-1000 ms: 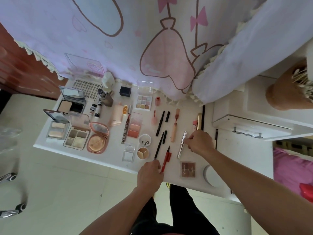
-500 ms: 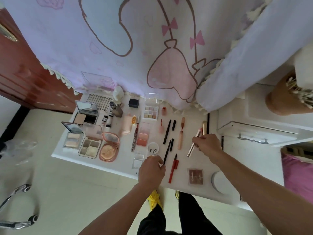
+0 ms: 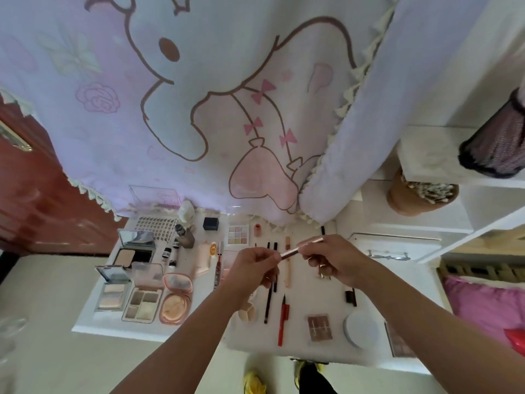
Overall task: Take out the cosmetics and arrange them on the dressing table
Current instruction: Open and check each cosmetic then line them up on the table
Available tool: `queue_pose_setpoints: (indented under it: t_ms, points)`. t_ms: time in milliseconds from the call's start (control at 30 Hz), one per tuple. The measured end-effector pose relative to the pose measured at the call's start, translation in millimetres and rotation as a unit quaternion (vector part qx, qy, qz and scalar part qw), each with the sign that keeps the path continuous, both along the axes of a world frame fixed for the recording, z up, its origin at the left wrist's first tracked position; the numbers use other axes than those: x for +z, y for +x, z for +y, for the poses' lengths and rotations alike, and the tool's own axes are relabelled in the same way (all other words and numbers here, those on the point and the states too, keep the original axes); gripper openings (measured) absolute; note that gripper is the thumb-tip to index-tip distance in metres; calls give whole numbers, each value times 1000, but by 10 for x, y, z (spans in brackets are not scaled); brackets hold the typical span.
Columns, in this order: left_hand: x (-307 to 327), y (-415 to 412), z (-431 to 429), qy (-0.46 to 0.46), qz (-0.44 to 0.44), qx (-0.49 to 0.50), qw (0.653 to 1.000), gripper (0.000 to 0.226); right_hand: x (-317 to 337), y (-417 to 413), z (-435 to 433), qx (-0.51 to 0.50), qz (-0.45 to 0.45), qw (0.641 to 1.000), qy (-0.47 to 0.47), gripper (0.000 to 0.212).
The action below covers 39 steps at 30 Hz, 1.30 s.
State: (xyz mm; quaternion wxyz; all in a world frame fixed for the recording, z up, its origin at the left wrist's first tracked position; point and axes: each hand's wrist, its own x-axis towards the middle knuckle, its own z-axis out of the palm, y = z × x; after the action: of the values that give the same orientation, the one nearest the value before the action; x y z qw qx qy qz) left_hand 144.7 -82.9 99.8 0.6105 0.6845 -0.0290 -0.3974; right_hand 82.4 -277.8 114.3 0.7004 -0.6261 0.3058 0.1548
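Above table [image 3: 301, 304], left hand [image 3: 252, 265], right hand [image 3: 335, 260] pinch pen [image 3: 292, 252].

We see a white surface [image 3: 301, 348], lilac curtain [image 3: 199, 81] with pink bows, red pen [image 3: 282, 319], black box [image 3: 210, 223], brown palette [image 3: 319, 327], peach compact [image 3: 174, 307]

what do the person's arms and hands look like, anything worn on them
The left forearm and right forearm are bare, with no sleeve in view. The left hand and right hand wear no gloves, and neither wrist shows a watch or bracelet. Any ring is too small to tell.
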Motion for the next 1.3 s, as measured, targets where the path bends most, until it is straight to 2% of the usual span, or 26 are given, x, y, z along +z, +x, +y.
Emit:
queue_pose_setpoints:
  t_ms: [133, 333, 600, 733, 833, 967, 1067, 1200, 1300]
  points:
    - [88, 78, 35, -6, -42, -29, 999, 15, 132, -42, -3, -53, -26, 998, 12, 13]
    - [246, 145, -4, 36, -99, -156, 982, 20, 260, -82, 65, -31, -63, 997, -13, 16]
    - [293, 222, 125, -1, -39, -166, 985, 36, 313, -94, 96, 12, -118, 991, -55, 13]
    - [289, 245, 176, 10, -56, -159, 986, 34, 375, -60, 125, 33, -99, 992, -67, 15]
    - [298, 262, 200, 17, -68, -159, 985, 33, 429, -26, 134, 50, -75, 990, -107, 25]
    - [307, 270, 226, 22, -75, -161, 984, 33, 460, -16, 120, 76, -93, 985, -127, 10]
    - [313, 281, 217, 26, -78, -162, 983, 33, 481, -11, 118, 75, -84, 987, -117, 14]
    - [332, 281, 194, 28, -85, -167, 982, 32, 492, -11, 126, 59, -55, 990, -114, 29]
    - [326, 273, 184, 25, -86, -174, 981, 30, 496, -36, 97, 63, -73, 988, -119, 17]
